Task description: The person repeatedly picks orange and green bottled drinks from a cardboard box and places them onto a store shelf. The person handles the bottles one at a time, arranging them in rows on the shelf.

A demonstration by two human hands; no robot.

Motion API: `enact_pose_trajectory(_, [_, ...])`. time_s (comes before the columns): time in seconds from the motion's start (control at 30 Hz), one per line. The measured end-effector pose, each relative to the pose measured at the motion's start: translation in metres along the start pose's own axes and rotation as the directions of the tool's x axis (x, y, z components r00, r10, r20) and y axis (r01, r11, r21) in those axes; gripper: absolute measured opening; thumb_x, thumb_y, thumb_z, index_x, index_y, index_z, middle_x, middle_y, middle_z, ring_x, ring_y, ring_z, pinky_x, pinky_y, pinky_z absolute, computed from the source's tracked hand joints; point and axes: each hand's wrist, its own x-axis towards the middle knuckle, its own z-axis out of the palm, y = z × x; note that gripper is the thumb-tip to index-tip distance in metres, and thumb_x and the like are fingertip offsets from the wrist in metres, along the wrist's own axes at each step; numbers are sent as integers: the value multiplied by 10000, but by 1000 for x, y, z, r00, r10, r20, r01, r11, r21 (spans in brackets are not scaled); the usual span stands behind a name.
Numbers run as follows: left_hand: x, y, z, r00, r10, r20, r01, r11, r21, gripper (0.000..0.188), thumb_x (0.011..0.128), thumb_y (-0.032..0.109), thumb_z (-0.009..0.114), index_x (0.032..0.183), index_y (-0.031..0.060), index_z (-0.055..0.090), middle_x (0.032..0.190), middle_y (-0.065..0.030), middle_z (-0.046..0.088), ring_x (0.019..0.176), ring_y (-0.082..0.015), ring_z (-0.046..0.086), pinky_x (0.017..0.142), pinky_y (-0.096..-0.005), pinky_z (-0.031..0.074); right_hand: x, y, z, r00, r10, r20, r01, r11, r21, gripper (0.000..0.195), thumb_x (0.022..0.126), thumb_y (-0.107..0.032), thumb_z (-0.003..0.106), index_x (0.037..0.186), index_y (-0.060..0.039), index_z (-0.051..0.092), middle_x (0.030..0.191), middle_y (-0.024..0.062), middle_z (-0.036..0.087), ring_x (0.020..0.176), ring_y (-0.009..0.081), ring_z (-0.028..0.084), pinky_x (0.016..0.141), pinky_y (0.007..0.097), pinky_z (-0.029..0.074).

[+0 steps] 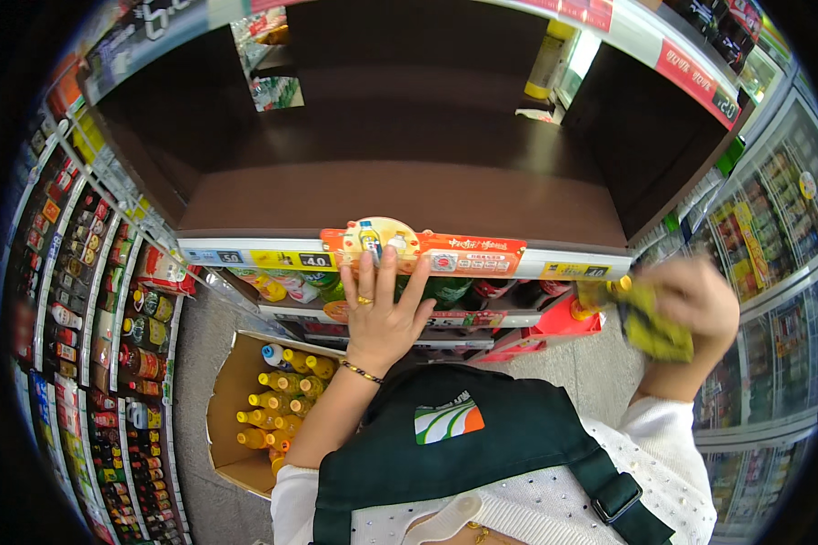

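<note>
My left hand (385, 313) lies flat with fingers spread against an orange-red promotional strip (477, 253) on the shelf's front edge. It grips nothing. My right hand (699, 296), blurred, holds a crumpled yellow-green cloth (661, 327) off the right end of that edge. Price tags (579, 272) line the white shelf rail (542, 260). Above the rail, the brown shelf board (395, 194) carries no goods on its visible surface. Two openings in the back panel (416, 48) show packages behind it.
On the floor at left stands a cardboard box (228, 409) with several yellow-capped bottles (283, 402). Lower shelves hold bottles (450, 291). A red display stand (566, 323) is at lower right. Stocked racks (102, 327) run along the left, glass-door coolers (756, 327) along the right.
</note>
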Motion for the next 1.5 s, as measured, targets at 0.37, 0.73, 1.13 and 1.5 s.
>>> enact_pose_trajectory(0.37, [-107,-19,-40,926,-350,143,370,915,-161,369,773,-12,546,1142,-23,547,1240,-196,479,1170,-372,431,1020,-469,289,-48,239,272,505,836,-215,-811,545,213,228,770,-160,628,928,0,589,819,187,646,743,310,631,705,380,494])
enact_pose_trajectory(0.73, [-219,-48,-89,286,-933,-219,924,329,-193,285,845,22,542,1129,1,565,1091,-137,564,973,-228,547,852,-314,445,-17,278,335,805,517,-292,-527,849,52,109,749,-83,610,839,-22,606,801,179,632,722,357,608,678,403,480])
enact_pose_trajectory(1.13, [-343,-27,-119,-324,-883,-339,779,-46,-625,294,880,41,532,1166,-26,533,1080,-74,584,968,-138,554,852,-260,450,93,109,289,786,164,596,-228,973,33,68,761,-73,591,806,-24,606,774,187,614,694,353,602,642,405,471])
enact_pose_trajectory(1.5, [-373,28,-153,-484,-802,-351,739,-160,-654,336,885,62,533,1205,-30,489,1005,-52,589,846,-93,551,730,-216,472,222,-18,364,741,-582,336,517,813,269,150,817,-90,546,925,-23,626,868,190,635,812,358,615,713,418,490])
